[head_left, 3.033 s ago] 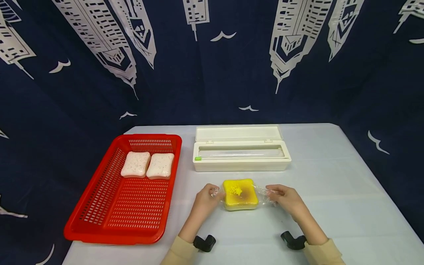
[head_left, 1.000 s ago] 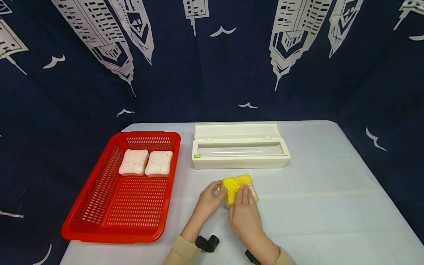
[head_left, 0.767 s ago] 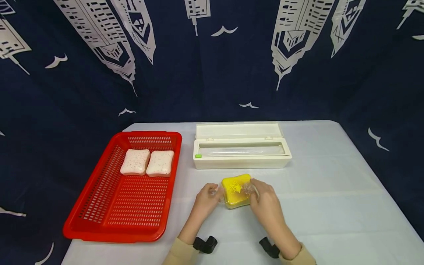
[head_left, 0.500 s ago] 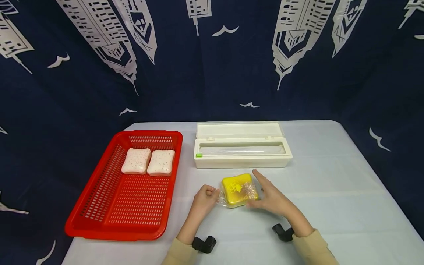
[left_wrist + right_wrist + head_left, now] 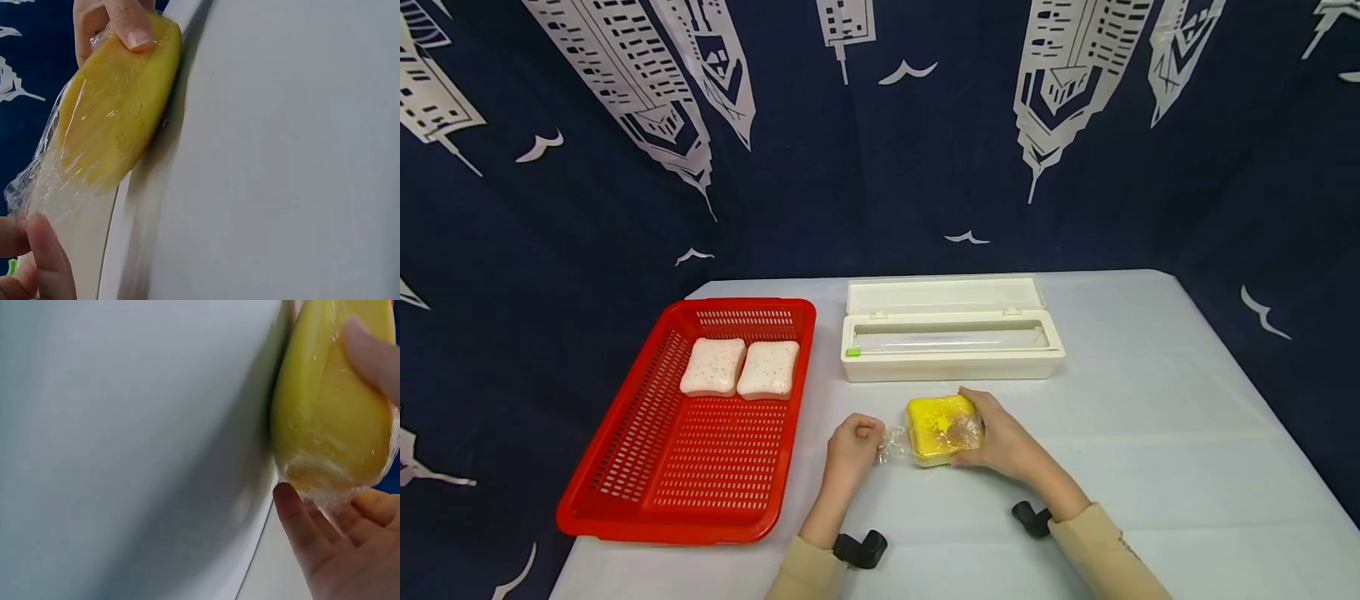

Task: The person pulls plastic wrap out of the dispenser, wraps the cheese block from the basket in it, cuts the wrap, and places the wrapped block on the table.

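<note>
Hands (image 5: 925, 442) wrapping sponge (image 5: 936, 427), basket (image 5: 625, 492) head-view only

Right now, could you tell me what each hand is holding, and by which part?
The right hand grips the yellow block by its right edge; the left hand pinches the loose cling film at its left end.

Red basket (image 5: 625, 492) sitting left on surface (image 5: 1150, 433), holding two white speckled sponges (image 5: 740, 367) side by side; open wrap dispenser (image 5: 951, 340) lying behind.

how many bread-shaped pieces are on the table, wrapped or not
3. Two white speckled ones lie side by side in the red basket; one yellow one in cling film lies between the hands. None seems hidden.
</note>
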